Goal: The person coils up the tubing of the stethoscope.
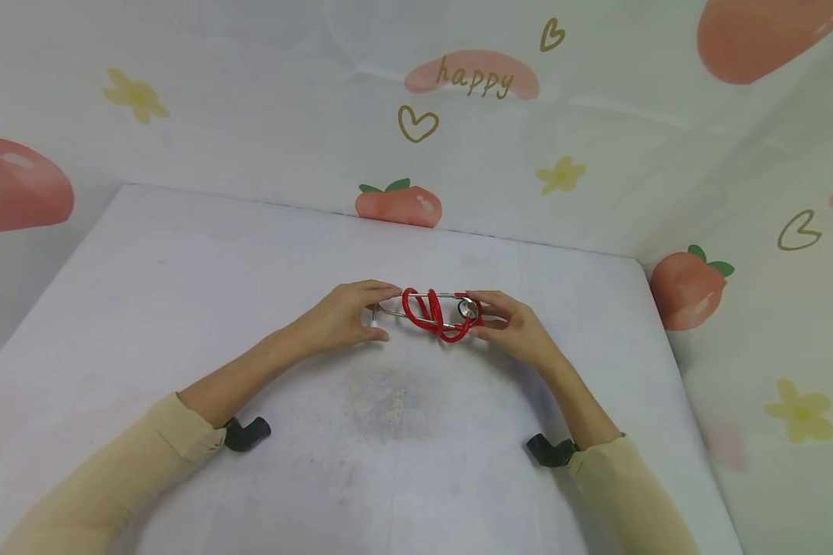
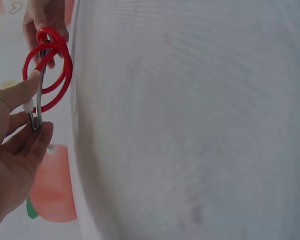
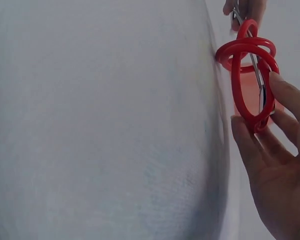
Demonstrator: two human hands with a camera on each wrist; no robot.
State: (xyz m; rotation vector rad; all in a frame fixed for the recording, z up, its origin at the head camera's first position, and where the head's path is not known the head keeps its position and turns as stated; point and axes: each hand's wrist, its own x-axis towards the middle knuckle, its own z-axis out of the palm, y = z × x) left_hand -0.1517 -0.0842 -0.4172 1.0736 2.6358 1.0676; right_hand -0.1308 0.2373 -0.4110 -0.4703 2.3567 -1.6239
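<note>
A stethoscope with coiled red tubing [image 1: 436, 312] and silver metal ear tubes is held up between both hands, near the middle of the head view. My left hand [image 1: 343, 316] holds the metal ear-tube end, thumb on one side and fingers on the other, as the left wrist view shows. At the opposite end my right hand [image 1: 517, 327] grips the looped red tubing [image 3: 235, 87] between thumb and fingers. The round metal chest piece [image 1: 468, 309] lies close to the right fingertips. A white ear tip [image 2: 28, 106] shows by the left thumb.
Beneath the hands spreads a white table surface [image 1: 389, 478] with a greyish smudge. A white backdrop [image 1: 284, 116] printed with peaches, flowers and hearts stands behind and to the right. Black wrist mounts [image 1: 247, 435] sit at both sleeve cuffs.
</note>
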